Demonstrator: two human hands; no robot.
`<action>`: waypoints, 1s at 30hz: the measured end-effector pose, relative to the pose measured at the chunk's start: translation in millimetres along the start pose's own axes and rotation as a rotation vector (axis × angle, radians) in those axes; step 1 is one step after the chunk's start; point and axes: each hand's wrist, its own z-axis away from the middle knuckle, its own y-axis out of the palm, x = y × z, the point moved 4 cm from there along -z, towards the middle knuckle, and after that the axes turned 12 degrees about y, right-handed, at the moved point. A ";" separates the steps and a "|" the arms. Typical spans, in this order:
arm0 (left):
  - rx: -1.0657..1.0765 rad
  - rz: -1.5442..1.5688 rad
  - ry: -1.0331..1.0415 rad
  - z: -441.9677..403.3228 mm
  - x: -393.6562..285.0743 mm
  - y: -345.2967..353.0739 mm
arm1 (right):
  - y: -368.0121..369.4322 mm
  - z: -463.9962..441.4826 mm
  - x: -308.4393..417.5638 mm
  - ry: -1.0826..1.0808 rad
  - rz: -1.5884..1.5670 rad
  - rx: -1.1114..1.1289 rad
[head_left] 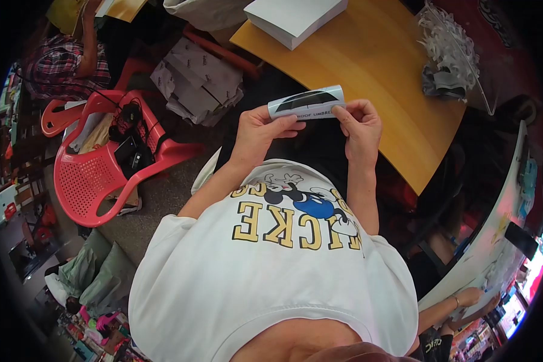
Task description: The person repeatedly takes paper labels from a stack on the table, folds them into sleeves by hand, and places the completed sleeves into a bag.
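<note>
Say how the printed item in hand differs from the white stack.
The printed item is held in the left hand and right hand; the white stack lies on the yellow table. The item curves; the stack looks flat-sided. The item shows a dark umbrella picture and lettering; the stack's visible faces look plain. Both are pale.

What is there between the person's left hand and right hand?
In the head view, a curved umbrella label spans the gap, its ends held by the left hand and the right hand.
</note>
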 end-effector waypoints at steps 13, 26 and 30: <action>-0.017 0.027 -0.056 3.7 8.8 -5.6 | -6.8 -4.9 -14.2 0.092 0.020 0.067; -0.042 0.316 -0.209 5.4 24.6 -8.8 | -7.5 -6.1 -20.5 0.116 0.028 0.106; 0.001 0.305 -0.143 3.6 26.1 -10.1 | -8.4 -8.9 -26.1 0.133 0.014 0.116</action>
